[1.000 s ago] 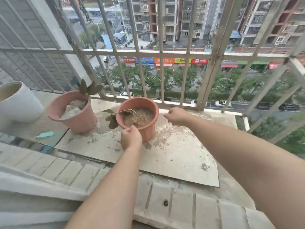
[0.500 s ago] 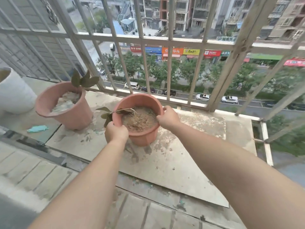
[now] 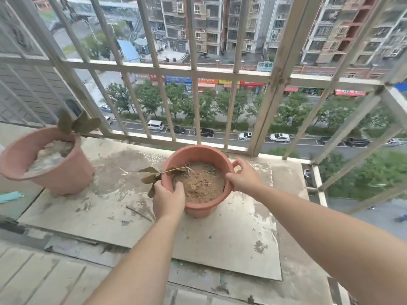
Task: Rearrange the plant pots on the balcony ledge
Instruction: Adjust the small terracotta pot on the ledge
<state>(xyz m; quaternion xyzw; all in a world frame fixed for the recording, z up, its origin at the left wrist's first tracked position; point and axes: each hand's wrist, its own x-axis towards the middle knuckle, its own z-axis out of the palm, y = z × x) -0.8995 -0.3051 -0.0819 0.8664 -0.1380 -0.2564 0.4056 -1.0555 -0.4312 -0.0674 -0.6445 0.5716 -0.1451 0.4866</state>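
Note:
A terracotta pot (image 3: 198, 155) filled with dry brown soil stands mid-ledge, a wilted sprig with a few brown leaves (image 3: 152, 176) drooping over its left rim. My left hand (image 3: 168, 199) grips the near-left rim, thumb inside on the soil. My right hand (image 3: 244, 178) grips the right rim. A second terracotta pot (image 3: 66, 175) with pale soil and dull green leaves (image 3: 77, 124) stands about a pot's width to the left.
Both pots rest on a stained beige board (image 3: 231, 238) lying on the ledge. Metal railing bars (image 3: 193, 84) close the far side, with a street far below. A turquoise scrap (image 3: 11, 197) lies at the left edge. Bare board lies right of the held pot.
My right hand came from the bare board onto the pot's right rim, and my left thumb hooked over the rim. The pot now sits farther right of the left pot.

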